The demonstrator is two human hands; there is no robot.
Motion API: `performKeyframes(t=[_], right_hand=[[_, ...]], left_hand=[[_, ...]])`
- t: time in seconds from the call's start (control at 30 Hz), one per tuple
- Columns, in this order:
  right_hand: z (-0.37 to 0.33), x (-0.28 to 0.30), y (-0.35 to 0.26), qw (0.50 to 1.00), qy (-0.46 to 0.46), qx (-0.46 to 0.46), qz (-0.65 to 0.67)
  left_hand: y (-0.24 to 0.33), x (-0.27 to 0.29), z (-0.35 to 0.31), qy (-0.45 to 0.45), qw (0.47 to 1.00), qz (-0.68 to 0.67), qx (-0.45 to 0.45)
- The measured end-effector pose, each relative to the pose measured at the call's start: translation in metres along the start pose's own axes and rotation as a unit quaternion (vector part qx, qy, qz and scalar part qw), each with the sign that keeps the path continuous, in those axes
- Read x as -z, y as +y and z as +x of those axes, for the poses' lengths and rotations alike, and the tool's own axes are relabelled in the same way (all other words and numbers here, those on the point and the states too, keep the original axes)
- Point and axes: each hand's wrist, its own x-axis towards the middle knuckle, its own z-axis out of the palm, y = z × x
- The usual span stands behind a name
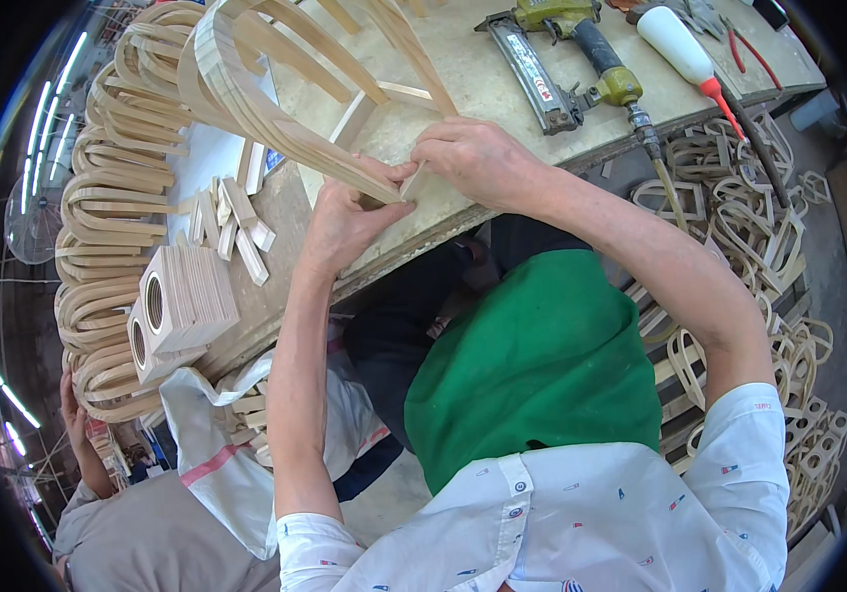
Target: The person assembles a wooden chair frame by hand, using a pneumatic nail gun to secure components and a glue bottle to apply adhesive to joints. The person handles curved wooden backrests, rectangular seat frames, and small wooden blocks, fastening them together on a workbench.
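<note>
My left hand (343, 225) grips the near end of a bent, U-shaped wooden frame (280, 138) that stands over the workbench, its slats reaching toward the far side. My right hand (478, 163) pinches a small wooden strip (415, 184) against that same end, close to my left fingertips. Both hands are closed and almost touching, near the bench's front edge. Just beyond my right hand lies an olive-green nail gun (601, 59) with a hose attached. A white squeeze bottle (675, 44) with a red nozzle rests to its right.
Several curved wooden frames (113, 207) line the bench's left edge. Small wood blocks (233, 219) and square boards with round holes (187, 291) sit left of my left arm. Red-handled pliers (754, 59) lie far right. Wooden frames (739, 227) pile up below. Another person (162, 528) is at lower left.
</note>
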Motion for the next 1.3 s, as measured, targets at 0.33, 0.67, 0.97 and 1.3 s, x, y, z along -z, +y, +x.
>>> performKeyframes(t=[0.33, 0.67, 0.97, 1.3], right_hand=[[0.001, -0.001, 0.001, 1.000, 0.006, -0.015, 0.012], [0.002, 0.002, 0.000, 0.999, 0.022, -0.005, 0.024], [0.008, 0.004, -0.009, 0.999, -0.017, -0.020, 0.043], [0.007, 0.014, -0.012, 0.990, -0.061, -0.113, 0.060]], left_hand=[[-0.001, 0.003, 0.001, -0.007, 1.000, 0.003, 0.003], [-0.003, 0.002, 0.004, -0.015, 1.000, -0.006, 0.000], [-0.008, 0.008, -0.004, -0.020, 0.999, 0.033, -0.032], [-0.029, 0.001, 0.002, 0.012, 0.987, 0.026, -0.155]])
